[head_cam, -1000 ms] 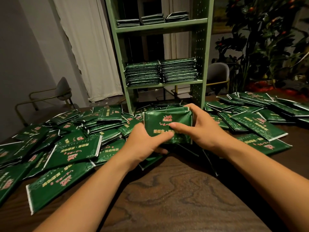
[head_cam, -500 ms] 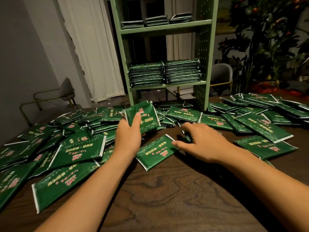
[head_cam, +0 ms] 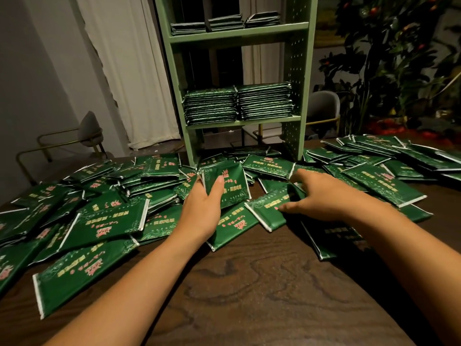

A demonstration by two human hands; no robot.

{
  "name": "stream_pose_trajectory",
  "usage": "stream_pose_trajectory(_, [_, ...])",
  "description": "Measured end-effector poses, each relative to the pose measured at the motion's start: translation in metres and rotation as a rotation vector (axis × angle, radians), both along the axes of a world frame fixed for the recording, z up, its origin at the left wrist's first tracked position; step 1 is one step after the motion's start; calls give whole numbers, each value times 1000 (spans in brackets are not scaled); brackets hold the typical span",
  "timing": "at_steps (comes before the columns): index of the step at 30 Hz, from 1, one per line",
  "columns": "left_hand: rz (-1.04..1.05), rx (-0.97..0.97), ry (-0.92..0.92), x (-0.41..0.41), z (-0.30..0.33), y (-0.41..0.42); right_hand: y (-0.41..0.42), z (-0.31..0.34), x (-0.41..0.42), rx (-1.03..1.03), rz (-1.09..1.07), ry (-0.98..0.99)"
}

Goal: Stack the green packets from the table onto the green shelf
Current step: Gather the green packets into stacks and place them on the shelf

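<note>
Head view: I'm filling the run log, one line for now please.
left hand: holds packets | right hand: grips table packet | shelf: partly stacked

A lived-in home room, seemingly a dining or sitting area. Under the fingers lies a dark wood-grain table [head_cam: 262,290] strewn with green foil packets [head_cam: 104,221]. Beyond the fingertips stands a pale green perforated metal shelf [head_cam: 239,36]; behind it, long cream curtains [head_cam: 129,71]. Grey upholstered chairs with brass frames [head_cam: 88,131] sit left, and a leafy plant with red fruit [head_cam: 399,58] right.
</note>
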State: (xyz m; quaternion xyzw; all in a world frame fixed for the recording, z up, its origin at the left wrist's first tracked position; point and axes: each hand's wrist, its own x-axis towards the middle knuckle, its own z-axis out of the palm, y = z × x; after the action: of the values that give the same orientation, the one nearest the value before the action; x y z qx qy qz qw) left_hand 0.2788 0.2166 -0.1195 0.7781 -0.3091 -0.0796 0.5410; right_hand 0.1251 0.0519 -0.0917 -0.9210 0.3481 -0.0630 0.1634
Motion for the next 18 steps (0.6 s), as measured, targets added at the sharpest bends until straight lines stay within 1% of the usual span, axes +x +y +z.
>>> stream_pose_trajectory(4, [32,-30,90,3,0,-1,8,-6,6,73,39,-111])
stream_pose_trajectory(10, [40,-110,209,7,1,-4,25,-15,21,61,233,-267])
stream_pose_trajectory(12, [53,-146,223,7,3,-4,24,-16,20,56,326,-289])
stream_pose_trajectory(14, [93,-148,199,4,10,-2,24,-15,16,79,433,-239])
stream_pose_trajectory(16, [113,-130,146,3,12,1,27,-11,12,105,527,-128])
stream_pose_trajectory(18, [110,-99,87,2,12,2,31,-10,13,124,576,-43])
